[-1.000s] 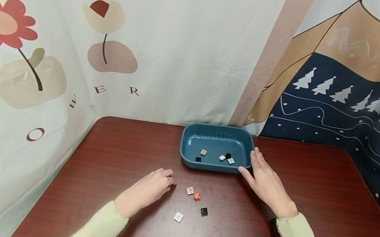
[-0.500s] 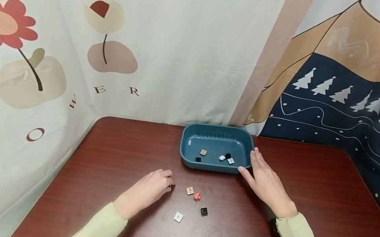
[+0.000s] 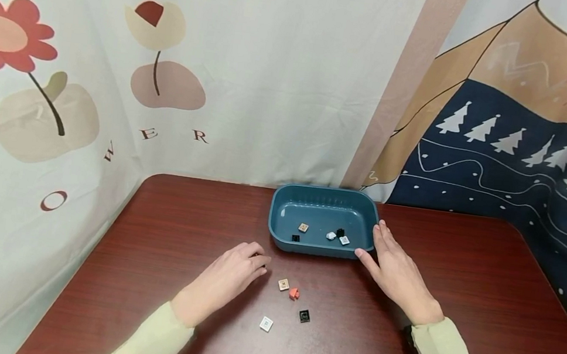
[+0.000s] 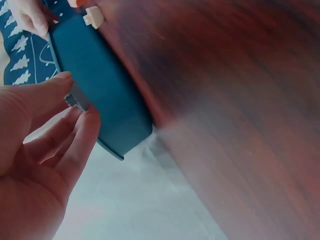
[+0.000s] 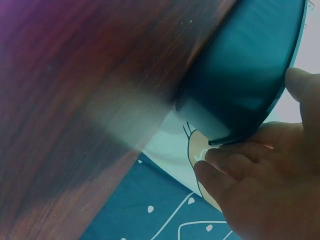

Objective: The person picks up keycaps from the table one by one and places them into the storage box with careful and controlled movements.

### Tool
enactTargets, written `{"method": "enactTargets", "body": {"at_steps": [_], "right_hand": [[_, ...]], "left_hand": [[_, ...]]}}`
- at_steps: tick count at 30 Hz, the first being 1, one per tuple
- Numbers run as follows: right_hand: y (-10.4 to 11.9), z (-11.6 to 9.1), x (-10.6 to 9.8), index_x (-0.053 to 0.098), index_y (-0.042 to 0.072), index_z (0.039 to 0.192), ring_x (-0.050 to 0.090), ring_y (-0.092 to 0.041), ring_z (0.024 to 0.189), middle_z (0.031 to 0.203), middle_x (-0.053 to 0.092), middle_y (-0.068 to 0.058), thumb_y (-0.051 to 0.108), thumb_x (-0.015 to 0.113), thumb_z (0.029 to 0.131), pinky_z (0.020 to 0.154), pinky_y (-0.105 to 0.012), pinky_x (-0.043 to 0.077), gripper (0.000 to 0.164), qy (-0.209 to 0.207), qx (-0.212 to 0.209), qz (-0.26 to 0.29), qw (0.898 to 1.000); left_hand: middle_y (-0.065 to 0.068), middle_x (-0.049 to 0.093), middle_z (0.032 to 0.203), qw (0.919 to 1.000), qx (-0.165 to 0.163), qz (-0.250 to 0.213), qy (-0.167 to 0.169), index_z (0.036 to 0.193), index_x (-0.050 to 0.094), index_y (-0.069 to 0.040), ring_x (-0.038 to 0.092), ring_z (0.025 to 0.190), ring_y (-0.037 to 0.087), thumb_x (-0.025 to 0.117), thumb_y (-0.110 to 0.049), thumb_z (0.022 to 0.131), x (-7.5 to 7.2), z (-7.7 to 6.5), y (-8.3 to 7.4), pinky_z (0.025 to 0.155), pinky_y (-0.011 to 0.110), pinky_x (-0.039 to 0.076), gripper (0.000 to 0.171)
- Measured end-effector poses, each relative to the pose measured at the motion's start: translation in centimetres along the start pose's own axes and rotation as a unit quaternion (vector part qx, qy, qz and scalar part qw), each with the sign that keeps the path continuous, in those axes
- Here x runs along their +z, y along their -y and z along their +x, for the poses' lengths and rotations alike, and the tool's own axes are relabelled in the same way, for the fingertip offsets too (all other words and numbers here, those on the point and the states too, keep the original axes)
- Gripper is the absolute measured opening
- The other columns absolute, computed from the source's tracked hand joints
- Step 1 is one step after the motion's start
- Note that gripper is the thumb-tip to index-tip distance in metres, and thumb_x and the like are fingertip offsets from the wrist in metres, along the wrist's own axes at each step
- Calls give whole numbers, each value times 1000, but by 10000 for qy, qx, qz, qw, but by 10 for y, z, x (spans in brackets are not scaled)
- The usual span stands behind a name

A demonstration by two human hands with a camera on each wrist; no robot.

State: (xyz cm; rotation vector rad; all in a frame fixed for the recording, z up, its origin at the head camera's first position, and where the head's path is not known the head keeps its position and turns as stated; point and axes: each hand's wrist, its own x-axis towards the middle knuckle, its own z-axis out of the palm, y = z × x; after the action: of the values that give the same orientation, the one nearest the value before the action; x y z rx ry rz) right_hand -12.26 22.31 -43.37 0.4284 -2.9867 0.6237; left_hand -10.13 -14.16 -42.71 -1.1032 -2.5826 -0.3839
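Above the table, my left hand (image 3: pixel 231 274) pinches a small grey keycap-like piece (image 4: pixel 77 96) between thumb and fingertips. Its studded side shows in the left wrist view. My right hand (image 3: pixel 401 277) lies against the right end of a blue-green tray (image 3: pixel 317 251), fingers straight along its side and thumb at the front rim. Right of the left hand lie a tan square piece (image 3: pixel 283 285) and an orange-red piece (image 3: pixel 294 293). Closer to me are a black square piece (image 3: pixel 304 316) and a white one (image 3: pixel 266 324).
Inside the tray are several small pieces, among them a tan one (image 3: pixel 303 227), a black one (image 3: pixel 295 238) and a white one (image 3: pixel 344 240). The tray stands at the back edge of the brown table (image 3: pixel 194 213), before a printed curtain (image 3: pixel 274 81).
My left hand has lifted and moved slightly toward the tray with the grey piece. My right hand, the tray and the loose pieces have stayed in place.
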Motion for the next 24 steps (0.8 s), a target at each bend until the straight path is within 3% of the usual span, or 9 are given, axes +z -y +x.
{"method": "enactTargets", "body": {"at_steps": [7, 15, 24], "right_hand": [[0, 0, 0, 30, -14, 155, 30, -45, 150, 166, 22, -29, 51, 52, 107, 116, -59, 33, 84, -16, -24, 5, 10000], [0, -1, 0, 30, -14, 155, 30, -46, 150, 165, 23, -29, 49, 54, 106, 115, -60, 33, 83, -25, -7, 0, 10000], [0, 0, 0, 31, -14, 155, 31, -46, 150, 165, 23, -29, 50, 53, 107, 116, -59, 33, 83, -59, -33, -20, 10000]], "left_hand": [[3, 66, 105, 9973, -177, -441, -560, 114, 78, -4, 59, 89, 17, 80, -7, 91, -6, 11, -3, 76, 28, 54, 23], [5, 69, 105, 9921, -119, -561, -1115, 111, 78, -5, 63, 94, 21, 81, -5, 89, -10, 32, -4, 81, 31, 56, 22], [7, 71, 107, 9894, -305, -657, -1262, 109, 78, -5, 65, 97, 24, 81, -7, 90, -8, 52, -3, 84, 35, 58, 19]]}}
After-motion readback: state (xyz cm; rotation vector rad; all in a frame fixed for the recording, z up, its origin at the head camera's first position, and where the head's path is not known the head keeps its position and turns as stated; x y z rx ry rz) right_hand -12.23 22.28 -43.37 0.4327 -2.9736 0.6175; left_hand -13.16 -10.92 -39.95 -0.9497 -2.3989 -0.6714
